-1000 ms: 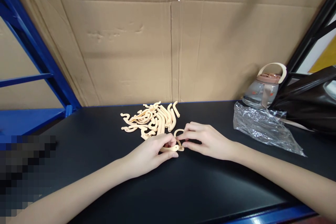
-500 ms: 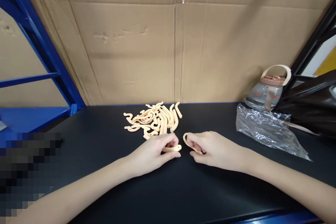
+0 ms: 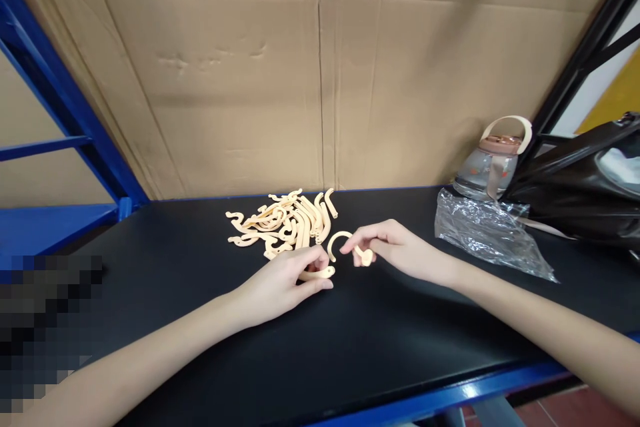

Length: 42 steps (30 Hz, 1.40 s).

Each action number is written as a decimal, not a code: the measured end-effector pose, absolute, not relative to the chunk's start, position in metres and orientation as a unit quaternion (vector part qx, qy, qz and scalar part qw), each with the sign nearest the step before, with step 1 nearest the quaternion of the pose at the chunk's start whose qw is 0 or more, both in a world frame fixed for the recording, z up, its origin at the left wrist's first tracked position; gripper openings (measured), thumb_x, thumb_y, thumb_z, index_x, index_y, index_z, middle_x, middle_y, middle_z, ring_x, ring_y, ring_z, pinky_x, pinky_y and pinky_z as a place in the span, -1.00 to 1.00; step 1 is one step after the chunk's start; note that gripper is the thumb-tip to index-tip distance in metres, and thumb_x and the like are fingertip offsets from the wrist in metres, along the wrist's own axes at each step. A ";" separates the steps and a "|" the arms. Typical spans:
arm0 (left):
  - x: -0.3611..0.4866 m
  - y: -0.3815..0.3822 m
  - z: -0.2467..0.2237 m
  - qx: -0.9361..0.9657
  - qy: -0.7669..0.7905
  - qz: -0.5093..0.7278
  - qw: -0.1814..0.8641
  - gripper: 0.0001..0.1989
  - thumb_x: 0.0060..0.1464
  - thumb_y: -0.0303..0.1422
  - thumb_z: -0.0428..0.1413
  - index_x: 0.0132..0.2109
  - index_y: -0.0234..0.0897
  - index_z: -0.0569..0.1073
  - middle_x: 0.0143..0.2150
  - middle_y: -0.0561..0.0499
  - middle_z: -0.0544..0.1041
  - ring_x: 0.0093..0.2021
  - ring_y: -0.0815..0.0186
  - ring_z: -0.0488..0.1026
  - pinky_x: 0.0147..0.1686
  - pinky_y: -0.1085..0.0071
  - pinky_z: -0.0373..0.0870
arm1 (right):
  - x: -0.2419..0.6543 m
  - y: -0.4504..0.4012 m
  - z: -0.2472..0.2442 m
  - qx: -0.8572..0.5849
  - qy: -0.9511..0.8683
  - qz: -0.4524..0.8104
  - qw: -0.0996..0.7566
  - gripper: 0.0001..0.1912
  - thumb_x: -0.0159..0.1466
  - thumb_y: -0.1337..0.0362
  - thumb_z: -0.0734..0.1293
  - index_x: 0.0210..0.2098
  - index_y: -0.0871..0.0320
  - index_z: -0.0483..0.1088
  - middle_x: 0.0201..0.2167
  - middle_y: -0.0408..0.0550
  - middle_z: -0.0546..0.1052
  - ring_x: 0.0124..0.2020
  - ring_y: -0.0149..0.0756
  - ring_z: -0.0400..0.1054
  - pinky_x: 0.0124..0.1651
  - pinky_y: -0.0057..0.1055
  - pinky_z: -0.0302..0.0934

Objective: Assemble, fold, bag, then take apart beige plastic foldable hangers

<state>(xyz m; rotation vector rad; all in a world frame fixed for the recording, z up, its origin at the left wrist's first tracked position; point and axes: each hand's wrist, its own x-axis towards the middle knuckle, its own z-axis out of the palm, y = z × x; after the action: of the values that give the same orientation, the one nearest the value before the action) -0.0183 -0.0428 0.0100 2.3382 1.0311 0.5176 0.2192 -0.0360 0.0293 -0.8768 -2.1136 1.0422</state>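
My left hand (image 3: 290, 280) pinches a cream-coloured bar (image 3: 320, 273) whose rounded end with a small hole points right, low over the black table. To its right, my right hand (image 3: 387, 247) is closed on a cream curved piece (image 3: 341, 235). That piece arches out on the left past the fingertips, and a knobbed end shows under the fingers. The two held pieces are apart. Just behind my left hand lies a pile of similar cream pieces (image 3: 300, 220), some long and slightly bent, others hook-shaped.
A black table (image 3: 280, 360) has a blue front edge. At the right are crumpled clear plastic (image 3: 487, 233), a clear bottle with a pink lid (image 3: 487, 163) and a black bag (image 3: 575, 193). A cardboard wall (image 3: 225, 93) stands behind, with a blue frame (image 3: 95, 140) at left.
My right hand has lifted and turned, so more of the curved piece shows. My left hand keeps its hold on the bar. The whole view has shifted slightly.
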 end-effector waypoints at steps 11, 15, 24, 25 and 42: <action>-0.018 -0.044 0.012 0.866 0.380 0.181 0.268 -0.80 0.19 -0.24 0.04 -0.32 -0.21 0.19 -0.43 0.17 0.20 -0.45 0.42 0.11 -0.44 0.49 0.10 | 0.223 -0.041 0.031 -0.316 -0.883 -0.055 0.343 -0.76 0.36 0.21 0.24 -0.33 0.15 0.49 -0.42 -0.06 0.44 -0.34 -0.29 0.24 -0.32 -0.38 0.12; -0.019 -0.043 0.010 0.871 0.372 0.188 0.260 -0.79 0.19 -0.23 0.04 -0.32 -0.21 0.20 -0.43 0.16 0.23 -0.44 0.41 0.15 -0.42 0.49 0.13 | 0.222 -0.042 0.033 -0.310 -0.873 -0.104 0.363 -0.72 0.36 0.20 0.23 -0.43 0.16 0.40 -0.35 -0.03 0.39 -0.33 -0.30 0.20 -0.27 -0.35 0.10; -0.019 -0.043 0.010 0.860 0.370 0.197 0.292 -0.80 0.17 -0.24 0.07 -0.32 -0.22 0.23 -0.43 0.18 0.23 -0.47 0.44 0.14 -0.44 0.49 0.14 | 0.217 -0.045 0.020 -0.289 -0.924 0.011 0.251 -0.75 0.44 0.30 0.05 -0.14 0.16 0.33 -0.36 -0.08 0.50 -0.39 -0.34 0.39 -0.31 -0.43 0.16; -0.019 -0.043 0.010 0.858 0.370 0.197 0.295 -0.80 0.17 -0.24 0.07 -0.32 -0.22 0.23 -0.43 0.18 0.23 -0.46 0.44 0.14 -0.44 0.49 0.14 | 0.216 -0.047 0.018 -0.303 -0.923 0.018 0.235 -0.79 0.43 0.25 0.08 -0.12 0.15 0.31 -0.35 -0.08 0.51 -0.39 -0.33 0.40 -0.34 -0.44 0.15; -0.020 -0.043 0.007 0.871 0.377 0.171 0.263 -0.83 0.20 -0.20 0.03 -0.25 -0.20 0.26 -0.38 0.15 0.31 -0.39 0.39 0.24 -0.38 0.46 0.18 | 0.208 -0.047 0.012 -0.258 -0.919 0.019 0.296 -0.88 0.34 0.24 0.24 -0.28 0.14 0.22 -0.47 -0.16 0.41 -0.40 -0.34 0.29 -0.27 -0.41 0.16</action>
<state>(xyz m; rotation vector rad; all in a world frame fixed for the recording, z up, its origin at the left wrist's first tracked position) -0.0196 -0.0428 0.0069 2.3570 1.0203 0.4615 0.2081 -0.0471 0.0118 -0.6863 -2.4451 0.0506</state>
